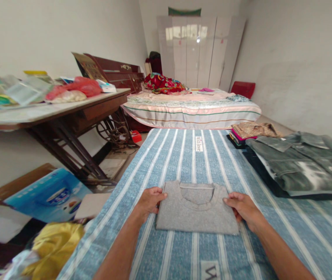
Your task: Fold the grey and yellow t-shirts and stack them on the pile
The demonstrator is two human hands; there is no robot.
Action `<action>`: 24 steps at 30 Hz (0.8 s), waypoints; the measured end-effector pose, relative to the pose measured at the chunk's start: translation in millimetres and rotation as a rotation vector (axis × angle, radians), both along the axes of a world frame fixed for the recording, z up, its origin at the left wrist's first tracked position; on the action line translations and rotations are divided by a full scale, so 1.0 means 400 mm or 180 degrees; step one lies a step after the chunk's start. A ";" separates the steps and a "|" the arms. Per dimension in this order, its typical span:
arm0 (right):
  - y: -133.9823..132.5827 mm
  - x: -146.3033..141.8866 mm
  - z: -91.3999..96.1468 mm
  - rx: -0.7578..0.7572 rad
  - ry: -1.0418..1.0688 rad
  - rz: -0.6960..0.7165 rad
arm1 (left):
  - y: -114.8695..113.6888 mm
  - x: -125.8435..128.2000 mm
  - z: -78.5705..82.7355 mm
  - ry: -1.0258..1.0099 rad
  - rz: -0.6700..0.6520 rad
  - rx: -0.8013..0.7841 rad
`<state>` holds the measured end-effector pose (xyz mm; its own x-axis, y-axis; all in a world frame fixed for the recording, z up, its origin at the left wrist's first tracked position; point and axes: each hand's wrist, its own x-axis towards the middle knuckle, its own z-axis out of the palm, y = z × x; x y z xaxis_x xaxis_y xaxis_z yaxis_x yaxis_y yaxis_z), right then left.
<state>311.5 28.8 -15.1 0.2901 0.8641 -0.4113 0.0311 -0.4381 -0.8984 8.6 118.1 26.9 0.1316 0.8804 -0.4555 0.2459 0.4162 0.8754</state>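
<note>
A grey T-shirt (195,217), folded into a neat rectangle with its round collar at the far side, lies on the blue and white striped cloth (172,155). My left hand (151,201) pinches the shirt's left edge near the top corner, thumb on top and fingers beneath. On the opposite edge, my right hand (243,209) grips the fabric the same way, its thumb near the right shoulder. Both hands' lower fingers are partly hidden under the shirt.
To the right, a stack of folded dark clothes (303,163) sits beside a smaller folded pile (242,134). A cluttered sewing-machine table (96,102) stands left, above a blue box (55,194) and yellow fabric (56,249). Beyond is a bed (195,112), then a white wardrobe (193,54).
</note>
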 end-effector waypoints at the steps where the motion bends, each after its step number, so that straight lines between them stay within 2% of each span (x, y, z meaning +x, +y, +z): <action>1: 0.000 0.000 0.000 0.0002 -0.0002 -0.0003 | 0.001 0.000 -0.002 0.0000 -0.0018 -0.0006; 12: 0.003 -0.011 -0.001 0.0093 -0.0241 -0.0052 | -0.007 0.000 0.015 -0.0063 -0.0095 0.0003; 16: 0.011 -0.015 0.000 0.0407 -0.0322 0.0050 | -0.012 0.004 0.037 -0.0006 -0.0055 0.0017; 19: 0.021 -0.017 0.005 0.0838 -0.0752 0.0119 | -0.014 0.007 0.050 0.0106 0.0046 0.0052; 22: 0.024 -0.024 0.011 0.1084 -0.1145 0.0161 | -0.014 0.006 0.051 0.0230 -0.0018 0.0106; 24: 0.020 -0.028 0.014 0.1132 -0.1166 0.0235 | -0.013 0.004 0.044 0.0275 -0.0051 0.0218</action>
